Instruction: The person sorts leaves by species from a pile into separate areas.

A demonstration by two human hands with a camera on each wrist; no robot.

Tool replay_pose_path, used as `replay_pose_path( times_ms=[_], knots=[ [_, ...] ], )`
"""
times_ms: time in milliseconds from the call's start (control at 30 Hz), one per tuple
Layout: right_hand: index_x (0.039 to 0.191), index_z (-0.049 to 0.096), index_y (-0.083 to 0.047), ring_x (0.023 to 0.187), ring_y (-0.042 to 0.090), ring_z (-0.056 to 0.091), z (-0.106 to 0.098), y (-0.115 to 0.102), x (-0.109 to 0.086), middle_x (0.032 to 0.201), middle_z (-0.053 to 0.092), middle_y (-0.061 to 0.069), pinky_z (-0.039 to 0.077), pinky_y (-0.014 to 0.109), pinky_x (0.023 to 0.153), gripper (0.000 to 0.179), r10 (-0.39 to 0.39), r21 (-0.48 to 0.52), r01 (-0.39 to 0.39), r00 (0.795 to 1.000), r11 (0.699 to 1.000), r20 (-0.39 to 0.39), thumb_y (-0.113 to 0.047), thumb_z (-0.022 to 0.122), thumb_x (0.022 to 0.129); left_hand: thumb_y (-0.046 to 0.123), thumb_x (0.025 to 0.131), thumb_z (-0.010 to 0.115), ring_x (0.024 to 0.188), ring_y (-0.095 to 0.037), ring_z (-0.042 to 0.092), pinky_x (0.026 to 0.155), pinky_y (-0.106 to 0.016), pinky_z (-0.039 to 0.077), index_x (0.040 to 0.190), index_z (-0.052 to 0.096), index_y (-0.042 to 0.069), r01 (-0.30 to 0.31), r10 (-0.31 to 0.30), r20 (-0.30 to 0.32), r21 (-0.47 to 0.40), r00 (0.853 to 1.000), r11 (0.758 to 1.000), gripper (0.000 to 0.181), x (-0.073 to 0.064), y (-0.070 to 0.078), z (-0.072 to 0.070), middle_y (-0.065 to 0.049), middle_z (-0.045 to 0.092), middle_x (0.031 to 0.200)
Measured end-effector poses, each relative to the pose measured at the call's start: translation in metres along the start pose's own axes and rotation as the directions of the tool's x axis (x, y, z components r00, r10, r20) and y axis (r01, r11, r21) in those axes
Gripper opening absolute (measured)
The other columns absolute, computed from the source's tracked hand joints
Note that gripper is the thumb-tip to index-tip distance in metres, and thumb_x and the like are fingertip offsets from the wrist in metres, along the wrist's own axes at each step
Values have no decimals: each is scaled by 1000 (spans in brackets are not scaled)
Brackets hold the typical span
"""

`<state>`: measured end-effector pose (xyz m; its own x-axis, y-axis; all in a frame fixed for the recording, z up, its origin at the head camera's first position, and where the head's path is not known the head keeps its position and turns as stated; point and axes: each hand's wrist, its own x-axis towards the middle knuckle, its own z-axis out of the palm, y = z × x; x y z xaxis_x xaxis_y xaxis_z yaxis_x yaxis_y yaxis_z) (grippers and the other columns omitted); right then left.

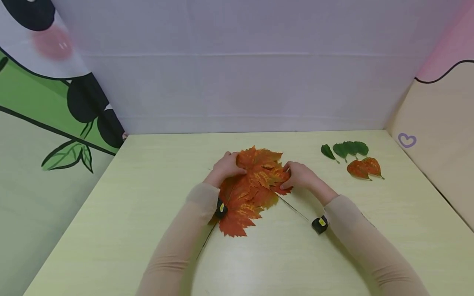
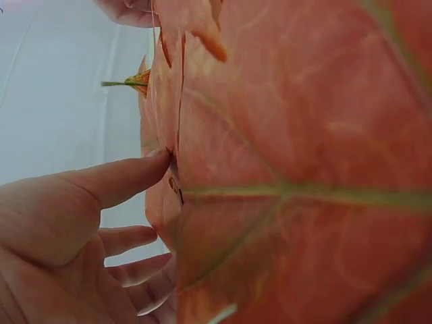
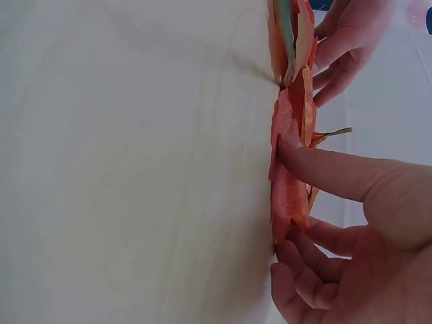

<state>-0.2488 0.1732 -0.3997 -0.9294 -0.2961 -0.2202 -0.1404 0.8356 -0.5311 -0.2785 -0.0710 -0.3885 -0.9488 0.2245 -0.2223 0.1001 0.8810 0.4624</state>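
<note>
A stack of orange-red maple leaves (image 1: 253,187) with yellow patches is held between the two hands over the middle of the table. My left hand (image 1: 225,167) pinches its upper left edge; in the left wrist view the thumb (image 2: 128,179) presses the near side, with fingers behind. At the right edge, my right hand (image 1: 303,176) pinches the leaves between thumb (image 3: 331,169) and fingers, as the right wrist view shows. Large leaves overlap, so how many there are cannot be told. A thin stem (image 1: 294,206) points towards the right wrist.
Several small green leaves (image 1: 340,150) lie in a row at the back right of the pale table (image 1: 111,230). Just below them are two orange leaves (image 1: 358,169) with stems. A grey-white cloth wall (image 1: 252,90) rises behind the table, with printed panels at both sides.
</note>
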Motion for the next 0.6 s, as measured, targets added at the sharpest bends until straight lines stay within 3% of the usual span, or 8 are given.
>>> replay_pose_path(
  times_ms=[167, 300, 400, 500, 600],
  knots=[
    [111, 50, 4, 84, 24, 56, -1, 0, -1, 100, 58, 17, 46, 34, 74, 51, 31, 63, -32, 999, 998, 27, -19, 75, 73, 34, 79, 68, 98, -27, 52, 83, -41, 45, 125, 50, 5, -4, 5, -32, 53, 999, 999, 57, 0, 2, 0, -15, 46, 116],
    [110, 52, 3, 85, 24, 53, -2, 2, -3, 100, 57, 16, 44, 33, 72, 47, 43, 119, -46, 999, 992, 29, -19, 74, 75, 32, 80, 67, 79, -21, 51, 66, -33, 43, 97, 61, 7, -14, 16, -53, 39, 998, 999, 32, -1, 2, -3, -8, 54, 92],
    [111, 53, 3, 89, 25, 51, -3, 5, -5, 104, 56, 17, 43, 34, 75, 46, 39, 158, -43, 999, 986, 28, -20, 72, 76, 32, 81, 66, 67, -18, 46, 57, -29, 35, 77, 56, 10, -20, 21, -71, 18, 997, 1000, 24, -2, 0, -5, -2, 51, 73],
    [112, 54, 4, 90, 25, 50, -5, 7, -6, 106, 55, 17, 42, 34, 76, 45, 34, 199, -40, 999, 979, 35, -20, 70, 78, 29, 82, 65, 63, -17, 43, 56, -28, 33, 73, 53, 11, -23, 19, -89, -47, 996, 999, 24, -3, -5, -6, 0, 46, 68],
    [114, 53, 6, 87, 23, 52, -6, 9, -8, 102, 56, 16, 42, 32, 75, 44, 21, 247, -33, 998, 968, 52, -18, 67, 80, 26, 83, 63, 68, -18, 46, 61, -29, 38, 82, 57, 8, -33, 17, -104, -161, 994, 986, 20, -3, -10, -7, -2, 51, 74]
  ],
)
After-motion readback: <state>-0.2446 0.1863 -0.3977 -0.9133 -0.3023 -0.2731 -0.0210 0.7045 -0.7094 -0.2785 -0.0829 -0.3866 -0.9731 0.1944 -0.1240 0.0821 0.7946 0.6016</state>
